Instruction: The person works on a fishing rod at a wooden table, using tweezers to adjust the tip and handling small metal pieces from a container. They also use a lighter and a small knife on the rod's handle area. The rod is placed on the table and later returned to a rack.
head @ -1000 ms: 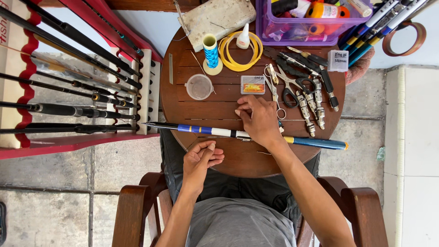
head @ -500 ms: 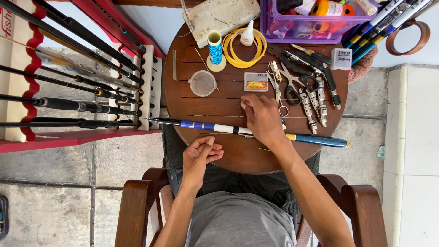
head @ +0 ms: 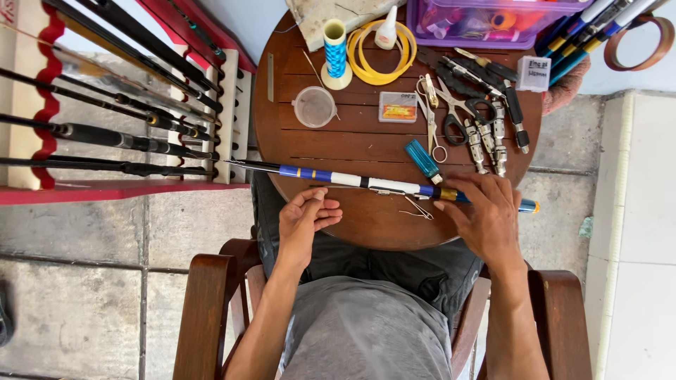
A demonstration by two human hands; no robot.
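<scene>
Here the round wooden counter [head: 366, 225] is crowded along its far edge and bare along its near edge, where both hands work. A rack of dark rods [head: 105, 134] closes off its left side. The blue-and-white rod [head: 366, 183] lies across the counter's near half, its thin tip past the left edge. The right hand [head: 486, 218] lies flat on its butt end, fingers spread; the left hand [head: 304, 218] rests loosely curled, empty, at the near edge. Scissors [head: 433, 116], a blue lighter [head: 422, 160] and a clear cup [head: 314, 107] lie behind.
</scene>
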